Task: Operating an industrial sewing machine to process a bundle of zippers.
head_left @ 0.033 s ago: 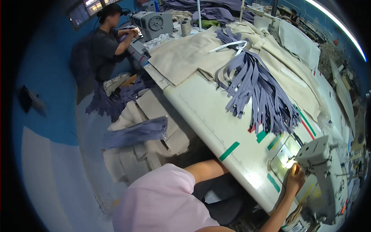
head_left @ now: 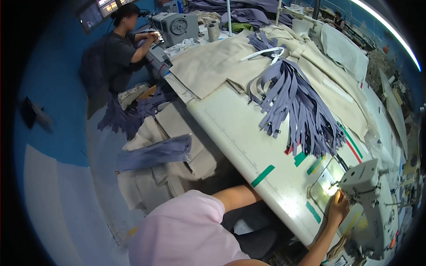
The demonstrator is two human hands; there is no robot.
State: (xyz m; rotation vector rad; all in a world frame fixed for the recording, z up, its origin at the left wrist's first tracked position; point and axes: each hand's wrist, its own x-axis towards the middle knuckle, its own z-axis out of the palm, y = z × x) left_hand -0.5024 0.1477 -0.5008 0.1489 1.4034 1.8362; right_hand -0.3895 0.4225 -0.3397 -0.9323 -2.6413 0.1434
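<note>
"what's different now?"

"hardly anything. the right hand (head_left: 339,208) is at the needle end of the sewing machine (head_left: 361,176), same as a moment ago, so the handling there looks no further along."

"is it holding something?"

"its fingers are curled close together; whether they grip anything, i can't tell."

"and the left hand?"

"hidden. the left forearm (head_left: 239,197) goes under the edge of the table (head_left: 226,128), left of the machine, so i can't tell how open it is."

"the purple-grey strips (head_left: 293,95)?"

"they lie bundled beyond the machine, bound by a white band (head_left: 258,53)."
</note>
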